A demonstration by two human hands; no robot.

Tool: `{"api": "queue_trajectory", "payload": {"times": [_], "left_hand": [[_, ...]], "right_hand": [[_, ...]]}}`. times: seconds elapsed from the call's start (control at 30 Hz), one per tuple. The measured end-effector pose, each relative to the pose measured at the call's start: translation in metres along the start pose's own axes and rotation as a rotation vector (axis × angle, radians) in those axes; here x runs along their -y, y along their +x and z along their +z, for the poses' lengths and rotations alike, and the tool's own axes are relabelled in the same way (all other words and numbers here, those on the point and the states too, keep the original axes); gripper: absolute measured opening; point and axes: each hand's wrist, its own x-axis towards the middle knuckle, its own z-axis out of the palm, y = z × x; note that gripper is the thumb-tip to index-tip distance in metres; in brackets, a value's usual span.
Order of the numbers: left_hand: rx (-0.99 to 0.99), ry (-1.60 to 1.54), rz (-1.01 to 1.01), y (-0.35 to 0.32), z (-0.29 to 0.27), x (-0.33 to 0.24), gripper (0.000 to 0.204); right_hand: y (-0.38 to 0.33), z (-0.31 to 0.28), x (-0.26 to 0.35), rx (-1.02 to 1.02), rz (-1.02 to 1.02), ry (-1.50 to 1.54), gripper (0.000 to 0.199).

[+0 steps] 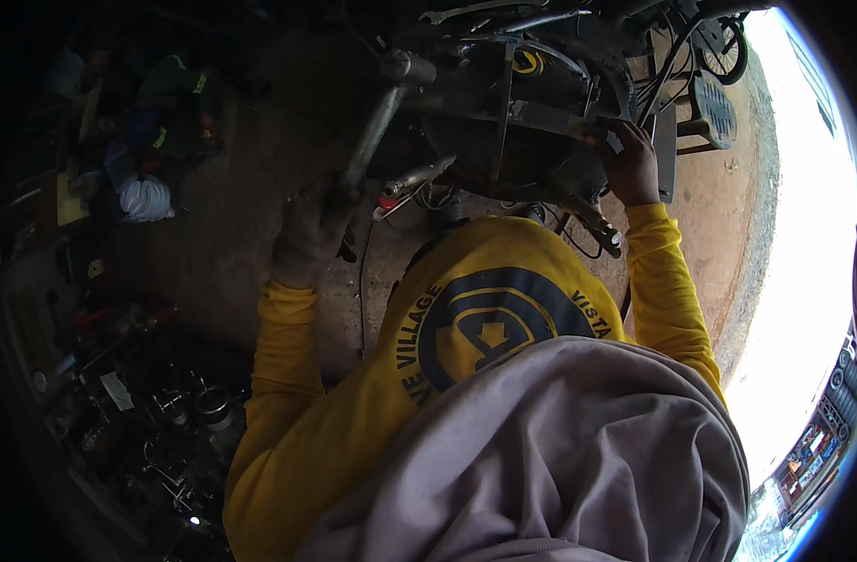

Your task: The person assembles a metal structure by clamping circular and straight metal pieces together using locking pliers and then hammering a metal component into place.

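My left hand (pixel 307 229), dark and seemingly gloved, is closed round the lower handle of a hammer (pixel 376 131). The hammer's cylindrical head points up, close to the left end of a flat metal bar (pixel 485 114). That bar crosses a dark metal frame (pixel 503 155) in front of me. At the bar's right end my right hand (pixel 625 155) is closed on it, fingers bent over the edge; the fingertips are partly in shadow. Below the bar, a metal clamp-like tool (pixel 419 178) with a red part sits between the hammer and the frame.
A spanner (pixel 480 9) lies at the far edge. On the right stand a plastic stool (pixel 712 112) and a bicycle wheel (pixel 725 51). Dark machine parts (pixel 180 412) crowd the lower left. Another person (pixel 171 103) is at upper left near a white bag (pixel 146 199). A cable (pixel 363 281) crosses the floor.
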Motion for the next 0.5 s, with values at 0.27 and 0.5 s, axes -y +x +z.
{"api": "queue_trajectory", "payload": {"times": [0.27, 0.5], "left_hand": [[-0.363, 0.058, -0.037, 0.009, 0.022, -0.015, 0.025], [0.054, -0.628, -0.937, 0.03, -0.019, -0.006, 0.03]], "right_hand": [[-0.003, 0.003, -0.001, 0.004, 0.011, -0.01, 0.03], [-0.004, 0.003, -0.009, 0.008, 0.034, 0.045, 0.029]]}}
